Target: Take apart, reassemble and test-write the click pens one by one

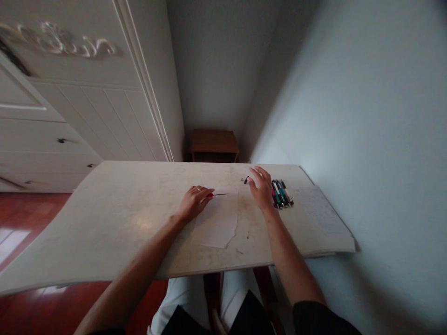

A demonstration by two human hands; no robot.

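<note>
My left hand [193,203] rests over the upper left of a white sheet of paper [218,225], its fingers closed on a thin dark stick [220,194] with a red end that looks like a pen refill. The stick points right across the paper's top edge. My right hand [261,188] is on the tabletop, thumb and fingers apart. By its thumb tip lies a small black piece [246,180], too small to name; whether the thumb touches it I cannot tell. Just right of this hand, several pens [282,193] lie side by side, partly hidden by it.
The white, stained table [139,195] has another written sheet [321,207] at its right edge. A wall [384,139] borders the right side. White cabinets [87,107] stand at the left, and a small brown wooden stand [214,141] sits beyond the far edge.
</note>
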